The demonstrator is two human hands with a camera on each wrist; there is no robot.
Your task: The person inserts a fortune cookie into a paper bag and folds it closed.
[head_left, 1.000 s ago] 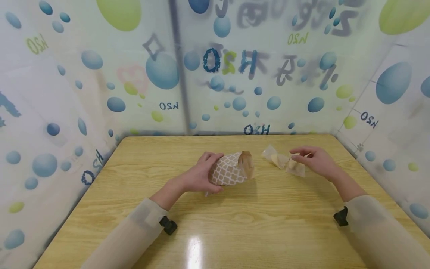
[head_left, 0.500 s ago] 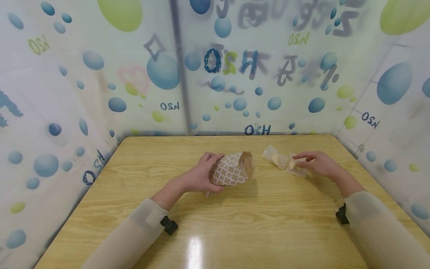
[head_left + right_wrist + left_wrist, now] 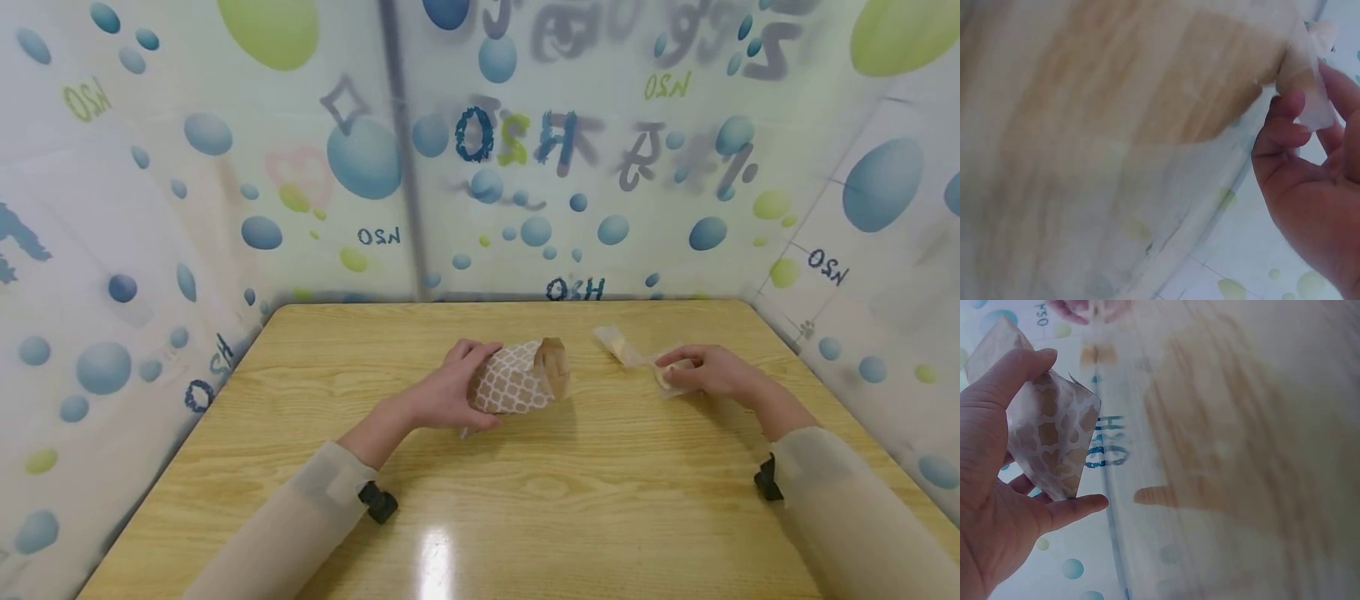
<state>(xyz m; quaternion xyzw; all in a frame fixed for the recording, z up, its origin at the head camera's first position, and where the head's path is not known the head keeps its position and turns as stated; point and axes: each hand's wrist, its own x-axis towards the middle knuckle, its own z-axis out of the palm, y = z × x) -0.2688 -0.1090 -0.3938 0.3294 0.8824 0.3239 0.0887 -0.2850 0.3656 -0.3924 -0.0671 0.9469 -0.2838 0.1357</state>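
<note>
A brown paper bag [image 3: 513,379] with a white lattice pattern lies on its side, its open mouth facing right. My left hand [image 3: 450,396] grips the bag's closed end, thumb on the near side and fingers over the far side; the left wrist view shows the patterned bag [image 3: 1054,431] between them. At right, my right hand [image 3: 712,371] pinches a small clear packet [image 3: 670,388] with something pale inside. Beside it, a second clear packet [image 3: 618,346] with pale contents seems joined to it. In the right wrist view, thumb and fingers bend round the clear packet [image 3: 1311,94].
Everything lies on a wooden table [image 3: 525,500] with a glossy top. A wall sheet [image 3: 480,233] with blue and green spots stands behind the table's back edge and along both sides.
My right hand has come down and closed on the nearer clear packet. Both packets have shifted slightly right. The left hand and the bag have hardly moved.
</note>
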